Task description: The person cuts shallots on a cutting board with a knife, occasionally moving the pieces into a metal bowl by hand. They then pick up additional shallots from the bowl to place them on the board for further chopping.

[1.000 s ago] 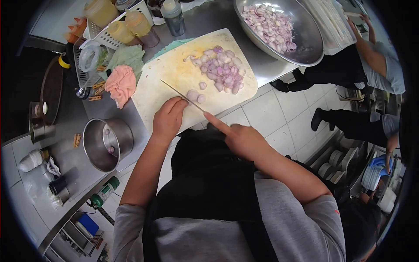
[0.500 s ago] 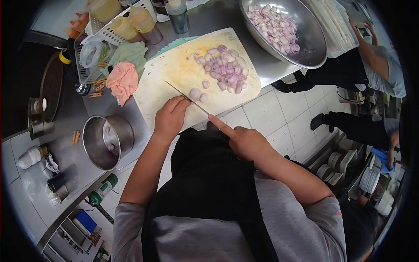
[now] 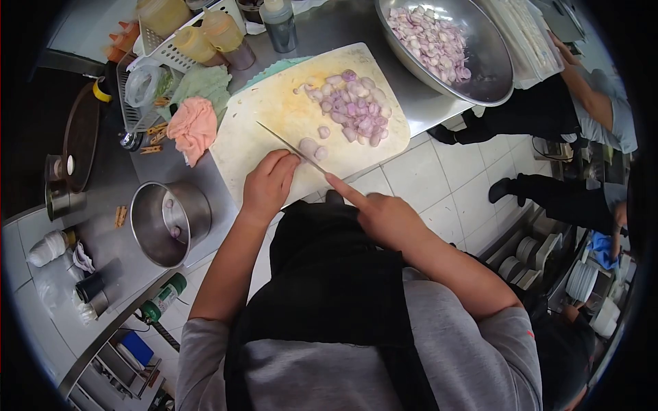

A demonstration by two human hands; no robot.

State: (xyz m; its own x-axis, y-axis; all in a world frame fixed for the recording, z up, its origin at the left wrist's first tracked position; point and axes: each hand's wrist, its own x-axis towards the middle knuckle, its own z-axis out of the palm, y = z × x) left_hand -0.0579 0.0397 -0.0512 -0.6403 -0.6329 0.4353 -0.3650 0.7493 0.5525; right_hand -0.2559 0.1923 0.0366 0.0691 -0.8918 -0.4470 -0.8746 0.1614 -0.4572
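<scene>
My right hand (image 3: 387, 218) grips a knife (image 3: 293, 148), its index finger stretched along the back of the blade. The blade lies slantwise over the white cutting board (image 3: 247, 123), its tip pointing up and left. My left hand (image 3: 269, 181) is closed at the board's near edge, fingertips bunched against the blade, pinching a shallot that they mostly hide. Just beyond the blade lie a few cut shallot pieces (image 3: 308, 146). Farther up the board is a heap of peeled shallots (image 3: 360, 109), with one loose piece (image 3: 324, 131) beside it.
A steel bowl (image 3: 490, 61) of sliced shallots (image 3: 432, 44) stands at the back right. To the left are a steel pot (image 3: 195, 219), a pink cloth (image 3: 192, 127) and clothespins (image 3: 120, 216). Sauce bottles (image 3: 223, 31) sit behind the board. Other people (image 3: 603, 103) stand at the right.
The knife and my right hand have shifted very slightly up and left. My left hand stays almost where it was. A person at the far right has moved an arm.
</scene>
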